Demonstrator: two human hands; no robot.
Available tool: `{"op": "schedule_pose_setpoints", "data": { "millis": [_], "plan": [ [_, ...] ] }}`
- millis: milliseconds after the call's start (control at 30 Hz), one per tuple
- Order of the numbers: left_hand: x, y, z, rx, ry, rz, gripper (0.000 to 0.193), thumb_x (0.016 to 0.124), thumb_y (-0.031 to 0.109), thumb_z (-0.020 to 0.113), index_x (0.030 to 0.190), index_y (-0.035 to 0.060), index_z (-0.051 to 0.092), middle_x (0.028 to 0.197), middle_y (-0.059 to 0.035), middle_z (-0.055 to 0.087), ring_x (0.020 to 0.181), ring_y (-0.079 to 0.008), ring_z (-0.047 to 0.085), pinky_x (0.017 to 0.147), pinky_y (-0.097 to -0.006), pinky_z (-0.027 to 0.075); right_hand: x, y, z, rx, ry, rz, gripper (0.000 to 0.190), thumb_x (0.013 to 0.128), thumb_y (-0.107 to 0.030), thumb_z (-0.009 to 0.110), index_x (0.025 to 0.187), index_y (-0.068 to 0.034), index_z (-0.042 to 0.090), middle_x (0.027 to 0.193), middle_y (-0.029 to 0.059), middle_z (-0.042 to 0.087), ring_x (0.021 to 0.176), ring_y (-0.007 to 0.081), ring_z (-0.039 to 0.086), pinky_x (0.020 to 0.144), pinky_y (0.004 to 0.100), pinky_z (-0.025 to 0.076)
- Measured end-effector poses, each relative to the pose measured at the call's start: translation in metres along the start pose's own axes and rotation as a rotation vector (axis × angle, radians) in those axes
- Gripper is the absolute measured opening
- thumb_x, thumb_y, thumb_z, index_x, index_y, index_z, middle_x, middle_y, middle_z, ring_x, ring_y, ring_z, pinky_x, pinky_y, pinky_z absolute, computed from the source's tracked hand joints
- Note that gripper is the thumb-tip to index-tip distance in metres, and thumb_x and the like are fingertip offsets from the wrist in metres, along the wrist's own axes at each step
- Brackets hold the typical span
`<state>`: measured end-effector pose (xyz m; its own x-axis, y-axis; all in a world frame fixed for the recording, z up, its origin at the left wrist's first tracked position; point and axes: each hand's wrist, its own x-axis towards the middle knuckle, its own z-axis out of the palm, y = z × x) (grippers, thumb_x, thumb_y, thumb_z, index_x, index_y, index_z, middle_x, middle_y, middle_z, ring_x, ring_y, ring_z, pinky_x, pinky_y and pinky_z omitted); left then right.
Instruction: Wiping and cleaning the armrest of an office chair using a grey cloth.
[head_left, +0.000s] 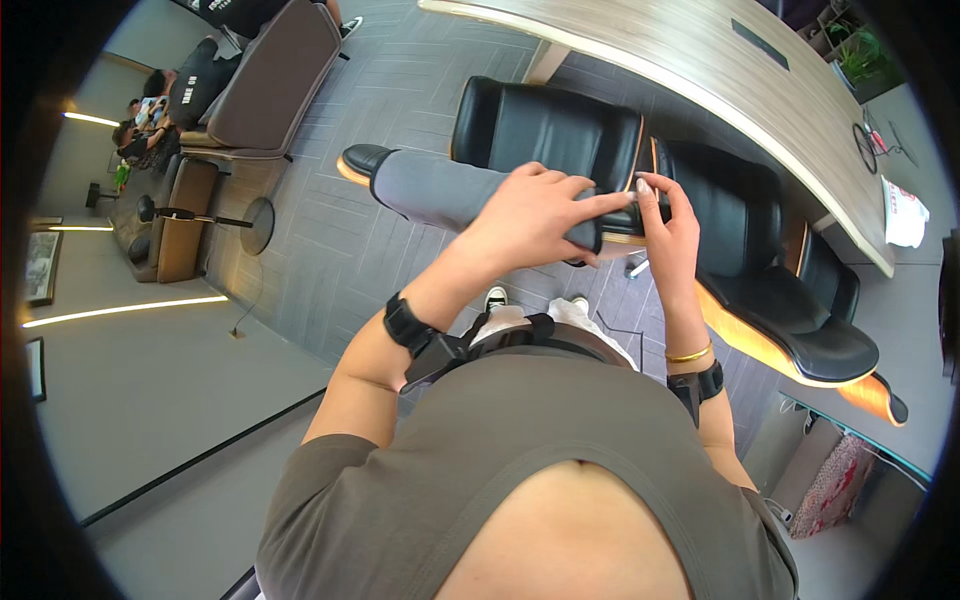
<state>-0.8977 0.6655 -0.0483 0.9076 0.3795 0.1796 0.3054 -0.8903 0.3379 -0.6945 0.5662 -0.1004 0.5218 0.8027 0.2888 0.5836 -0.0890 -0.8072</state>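
Note:
A grey fabric piece with dark edging (442, 184) lies across the front of a black padded office chair (555, 127). My left hand (532, 210) is on its right end, with fingers over the top and the thumb at the near edge. The left index finger reaches toward the fingertips of my right hand (671, 232). The right thumb and index finger come together just beyond that end, and whether something thin is between them is too small to tell. Part of the fabric is hidden under my left hand. Black straps (409, 326) sit on both forearms.
A second black chair with a wooden shell (780, 322) stands at the right. Beyond the chairs runs a long wood-topped table (675, 52) with a white packet (904, 214) at its end. A brown sofa (262, 90), seated people and a round-based stand (257, 225) are at the left.

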Motion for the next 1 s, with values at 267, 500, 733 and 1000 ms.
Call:
{"op": "schedule_pose_setpoints", "data": {
  "millis": [267,500,733,1000],
  "plan": [
    [-0.095,-0.106,-0.048,-0.177,0.329,-0.253,0.047,0.097,0.046,0.07,0.137,0.0206,0.073,0.128,-0.0058,0.076,0.126,-0.0254,0.067,0.12,-0.057,0.036,0.012,-0.015,-0.006,-0.302,-0.185,0.049,0.031,0.101,-0.033,0.063,0.108,-0.007,0.08,0.102,0.0165,0.077,0.1,0.0358,0.073,0.09,0.0435,0.056],
    [-0.118,-0.176,-0.043,0.05,0.467,-0.357,0.03,0.099,0.04,0.069,0.099,0.0138,0.084,0.101,-0.0042,0.082,0.101,-0.0229,0.075,0.108,-0.0489,0.048,0.009,-0.019,-0.002,-0.298,-0.144,0.172,0.029,0.101,-0.031,0.063,0.109,-0.009,0.081,0.107,0.0152,0.078,0.104,0.0341,0.074,0.095,0.0413,0.055],
    [-0.098,-0.123,-0.02,0.145,0.548,-0.18,0.029,0.097,0.042,0.071,0.101,0.0165,0.084,0.097,-0.002,0.08,0.094,-0.0209,0.074,0.097,-0.0432,0.051,0.004,-0.024,0.001,-0.272,-0.091,0.179,0.029,0.103,-0.03,0.062,0.107,-0.009,0.081,0.106,0.0135,0.078,0.101,0.0333,0.073,0.093,0.0404,0.055],
    [-0.04,-0.032,0.016,0.089,0.445,0.014,0.056,0.086,0.053,0.076,0.136,0.0278,0.073,0.111,-0.0073,0.074,0.1,-0.0239,0.07,0.091,-0.0415,0.051,0.007,-0.031,-0.004,-0.236,-0.086,0.322,0.046,0.107,-0.048,0.061,0.112,-0.007,0.081,0.108,0.0132,0.079,0.104,0.0274,0.074,0.096,0.0357,0.053]
  ]
}}
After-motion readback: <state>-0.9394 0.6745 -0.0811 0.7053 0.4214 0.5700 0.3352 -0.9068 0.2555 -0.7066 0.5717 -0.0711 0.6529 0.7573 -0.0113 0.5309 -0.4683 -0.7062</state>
